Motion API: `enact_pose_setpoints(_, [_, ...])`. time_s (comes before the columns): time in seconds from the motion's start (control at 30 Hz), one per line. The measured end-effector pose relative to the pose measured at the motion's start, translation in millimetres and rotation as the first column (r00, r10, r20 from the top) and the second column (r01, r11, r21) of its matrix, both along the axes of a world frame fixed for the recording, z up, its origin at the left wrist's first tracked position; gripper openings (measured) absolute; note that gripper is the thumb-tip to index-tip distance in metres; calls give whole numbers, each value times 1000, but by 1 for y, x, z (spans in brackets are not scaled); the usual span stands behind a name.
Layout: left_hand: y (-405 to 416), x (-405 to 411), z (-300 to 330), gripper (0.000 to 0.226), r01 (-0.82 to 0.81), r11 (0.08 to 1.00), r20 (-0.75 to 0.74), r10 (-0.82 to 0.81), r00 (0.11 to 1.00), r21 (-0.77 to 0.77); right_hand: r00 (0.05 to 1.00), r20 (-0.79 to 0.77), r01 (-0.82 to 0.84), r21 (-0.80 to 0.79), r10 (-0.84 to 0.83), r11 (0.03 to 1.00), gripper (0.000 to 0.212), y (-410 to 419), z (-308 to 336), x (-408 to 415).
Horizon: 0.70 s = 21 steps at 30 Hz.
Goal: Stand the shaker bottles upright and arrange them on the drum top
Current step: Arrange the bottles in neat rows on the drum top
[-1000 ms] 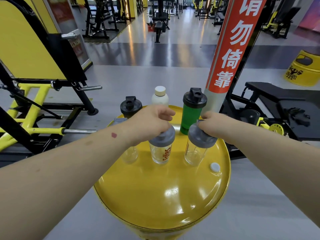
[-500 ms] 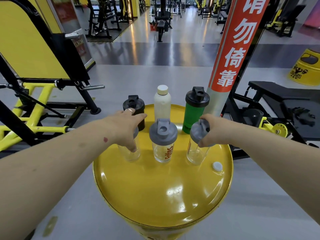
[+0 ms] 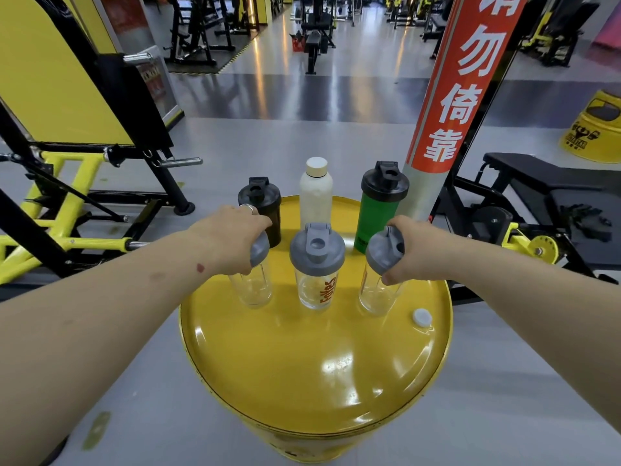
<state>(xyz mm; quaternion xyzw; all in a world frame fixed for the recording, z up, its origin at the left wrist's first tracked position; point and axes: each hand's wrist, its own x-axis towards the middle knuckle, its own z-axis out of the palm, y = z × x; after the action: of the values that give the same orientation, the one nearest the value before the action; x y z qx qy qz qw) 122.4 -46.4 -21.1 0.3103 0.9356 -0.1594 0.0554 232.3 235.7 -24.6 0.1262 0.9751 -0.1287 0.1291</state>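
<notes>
Six bottles stand upright on the yellow drum top in two rows of three. Front row: left clear shaker, middle clear shaker with orange lettering, right clear shaker; all three carry grey flip lids. Back row: black shaker, white bottle, green shaker with a black lid. A small white cap lies near the drum's right rim.

The left hand is closed over the lid of the left clear shaker; the right hand is wrapped around the lid of the right clear shaker, which appears slightly tilted. The middle shaker stands free.

The step in hand is judged to be final spacing of the front row. To do it well, keep each base flat on the drum and slide rather than lift, since a top-held bottle tips easily (the glossy, slightly domed surface likely offers little friction). Match both gaps to the middle shaker, settle the right bottle vertical, then release straight upward.
</notes>
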Motion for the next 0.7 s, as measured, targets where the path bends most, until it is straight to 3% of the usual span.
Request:
enact_pose_setpoints(0.13, [0,0,1,86,7,1000,1,-7,1000,-4,1000,21,-8,29,8,1000,103,0,-1,-1])
enact_pose_setpoints(0.27, [-3,0,1,107,-19,999,45,17,999,45,996,88,-22,70,16,997,116,-5,9,-6])
enact_pose_setpoints(0.4, [-12,-4,1,125,-88,994,96,81,992,67,979,-101,-162,120,174,979,112,-29,27,-17])
enact_pose_setpoints(0.57, [-19,-7,-7,116,-148,972,184,114,976,184,928,-77,-365,3,364,931,115,-74,14,-27])
enact_pose_setpoints(0.7, [-21,-10,-11,108,-108,973,166,75,983,204,933,-101,-342,55,346,938,114,-84,-4,-37])
